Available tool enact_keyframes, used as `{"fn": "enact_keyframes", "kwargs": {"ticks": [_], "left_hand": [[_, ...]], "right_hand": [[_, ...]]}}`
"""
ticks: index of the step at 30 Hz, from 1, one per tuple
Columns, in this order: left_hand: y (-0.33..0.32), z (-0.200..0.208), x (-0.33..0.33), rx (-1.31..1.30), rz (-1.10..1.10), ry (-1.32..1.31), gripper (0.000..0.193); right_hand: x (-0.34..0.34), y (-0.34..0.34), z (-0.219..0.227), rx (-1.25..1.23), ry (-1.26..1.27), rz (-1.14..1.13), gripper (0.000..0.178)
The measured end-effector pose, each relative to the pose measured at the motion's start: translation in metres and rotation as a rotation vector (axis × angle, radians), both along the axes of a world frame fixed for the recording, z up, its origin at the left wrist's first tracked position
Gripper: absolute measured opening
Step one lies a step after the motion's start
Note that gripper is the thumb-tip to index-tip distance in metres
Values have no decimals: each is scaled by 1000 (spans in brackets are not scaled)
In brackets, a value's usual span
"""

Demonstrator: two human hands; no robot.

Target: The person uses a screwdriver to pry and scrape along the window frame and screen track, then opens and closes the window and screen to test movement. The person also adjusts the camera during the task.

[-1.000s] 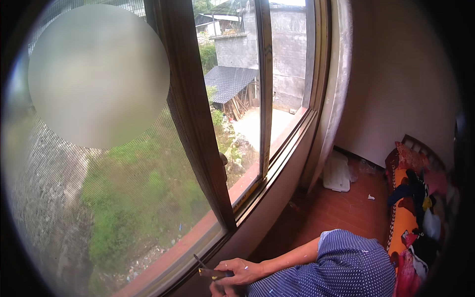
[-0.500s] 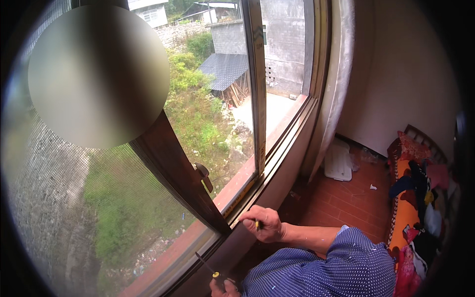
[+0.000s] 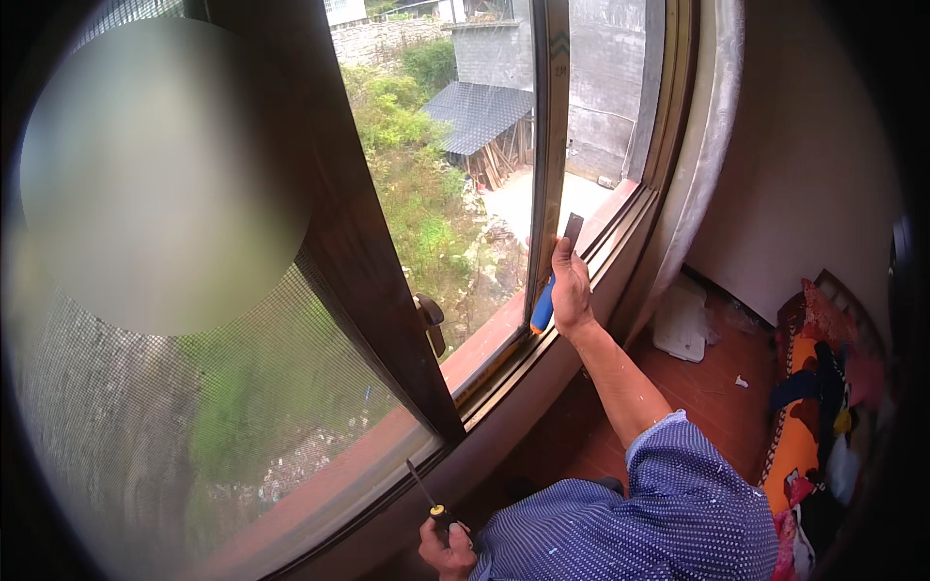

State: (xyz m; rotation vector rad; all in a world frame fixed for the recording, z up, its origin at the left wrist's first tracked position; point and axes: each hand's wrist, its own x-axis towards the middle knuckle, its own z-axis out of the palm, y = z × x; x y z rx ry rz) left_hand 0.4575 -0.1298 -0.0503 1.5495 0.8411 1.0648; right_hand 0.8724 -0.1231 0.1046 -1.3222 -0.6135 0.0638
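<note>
Low in the view, my left hand (image 3: 446,554) is closed round the dark handle of a screwdriver (image 3: 439,511). Its thin shaft points up and away, beside the sill of the window. My right hand (image 3: 573,292) reaches forward to the window frame, wrapped round what looks like a chisel (image 3: 543,308). The blue handle with an orange end hangs below my fingers, and a flat dark blade sticks out above them. This hand is over the window track (image 3: 504,381), close to the upright edge of a sliding sash (image 3: 549,145).
A dark brown sash with a latch (image 3: 429,324) and an insect screen (image 3: 281,387) stand on the left. A pale curtain (image 3: 705,126) hangs at the right. Beyond lie a white plastic lid or board (image 3: 680,324) on the red floor and clothes heaped on a bed (image 3: 823,387).
My right hand has moved up and forward from the near sill to the sash edge, and the blue-handled chisel now shows in it. The left hand with the screwdriver shifted slightly upward and right.
</note>
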Motion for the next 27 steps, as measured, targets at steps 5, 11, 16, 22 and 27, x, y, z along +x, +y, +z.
{"fn": "enact_keyframes", "kwargs": {"ticks": [5,11,16,22,27], "left_hand": [[4,7,7,87,-126,-53,35],[8,-1,-1,102,-93,7,38],[3,8,-8,68,-30,-14,37],[2,7,-8,75,-10,-56,36],[4,-1,-18,80,-36,-9,37]], "right_hand": [[-19,-2,-3,-50,-2,94,64],[-55,21,-19,80,131,259,59],[-90,21,-6,53,253,470,52],[-104,20,2,-84,371,524,58],[-117,24,19,54,587,972,56]]}}
